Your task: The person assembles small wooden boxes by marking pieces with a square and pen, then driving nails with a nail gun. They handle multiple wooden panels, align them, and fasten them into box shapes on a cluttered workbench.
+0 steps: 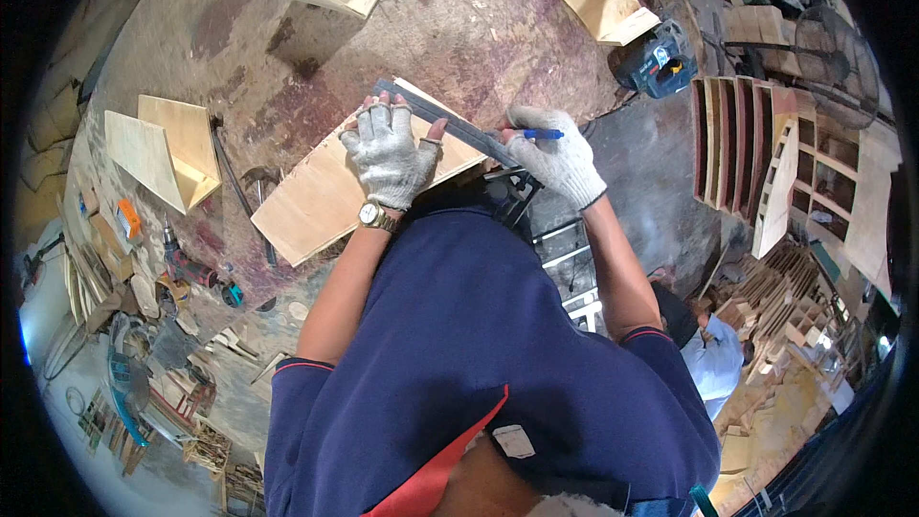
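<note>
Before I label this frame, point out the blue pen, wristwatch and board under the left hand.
Blue pen (544, 134): head view, on its barrel.
Wristwatch (369, 214): head view, on its dial.
Board (311, 203): head view, on its upper face.

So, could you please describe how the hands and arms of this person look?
The left hand and right hand wear off-white knitted gloves; the left one leaves the fingertips uncovered. A gold-coloured watch with a pale dial is on the left wrist. The dark navy sleeves are short, with thin red trim.
</note>
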Available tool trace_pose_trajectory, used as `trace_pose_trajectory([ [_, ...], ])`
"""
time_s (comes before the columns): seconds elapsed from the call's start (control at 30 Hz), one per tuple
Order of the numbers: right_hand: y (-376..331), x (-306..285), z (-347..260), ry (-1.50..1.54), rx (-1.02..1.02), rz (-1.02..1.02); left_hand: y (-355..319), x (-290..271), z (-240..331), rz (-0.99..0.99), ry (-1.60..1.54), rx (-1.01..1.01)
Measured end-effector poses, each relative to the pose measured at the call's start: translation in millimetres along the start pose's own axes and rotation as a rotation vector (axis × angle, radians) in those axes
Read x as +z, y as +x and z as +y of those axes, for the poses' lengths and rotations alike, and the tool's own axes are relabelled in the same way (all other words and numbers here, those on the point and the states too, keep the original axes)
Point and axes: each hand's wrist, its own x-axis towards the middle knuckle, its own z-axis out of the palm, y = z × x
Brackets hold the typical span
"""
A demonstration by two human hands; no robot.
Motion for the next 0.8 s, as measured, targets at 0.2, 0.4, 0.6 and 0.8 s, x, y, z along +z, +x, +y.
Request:
trace_pose_trajectory([
  [0.2,3.2,-3.8,3.5,-0.133,-0.013,0.02,0.7,-1.5,0.3,0.003,-0.01,-0.001],
  [0.4,21.2,-2.5,-16.9,-0.207,-0.046,-0.024,-0.9,-0.7,0.4,-0.003,-0.059,-0.026],
  [0.6,45.5,1.8,-24.6,-0.44,-0.023,-0.11,-4.0,1.3,-0.2,-0.018,-0.078,-0.038],
  [0.8,79.4,11.5,-35.6,-0.417,-0.034,-0.221,-5.2,5.0,-1.8,-0.002,-0.089,-0.027],
])
